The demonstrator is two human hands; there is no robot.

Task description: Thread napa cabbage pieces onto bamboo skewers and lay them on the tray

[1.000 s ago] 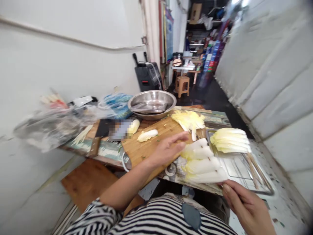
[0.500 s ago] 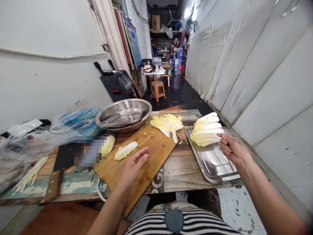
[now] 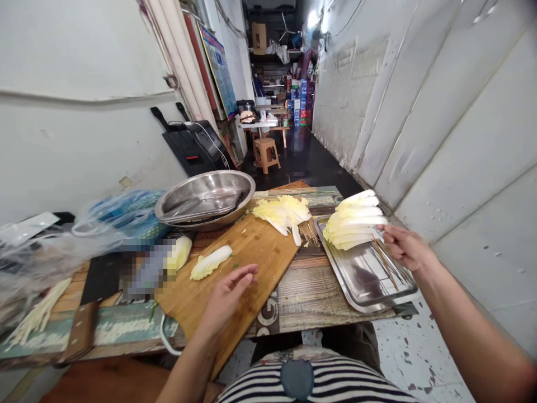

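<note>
My left hand (image 3: 230, 291) hovers over the wooden cutting board (image 3: 264, 263), fingers stretched out and holding nothing. A single napa cabbage leaf (image 3: 211, 263) lies on the board just beyond it. At the right, my right hand (image 3: 405, 246) has its fingers curled closed, the fingertips at the white stem ends of a stack of cabbage leaves (image 3: 354, 221). Whether anything is pinched in them is hidden. That stack rests on the far part of a metal tray (image 3: 356, 299), where several thin wooden skewers (image 3: 388, 263) lie. More yellow leaves (image 3: 281, 212) are piled on the board's far end.
Beside the leaf pile is a bundle of skewers (image 3: 309, 232). A steel basin (image 3: 205, 184) with trays inside stands behind the board. Left are a cleaver (image 3: 81, 330), a cabbage piece (image 3: 180, 253) and plastic bags (image 3: 113, 224). A wall (image 3: 470, 134) runs along the right.
My right hand has drawn slightly back from the stem ends, and more of the skewers in the tray shows. The left hand stays over the board. The view has shifted slightly.
</note>
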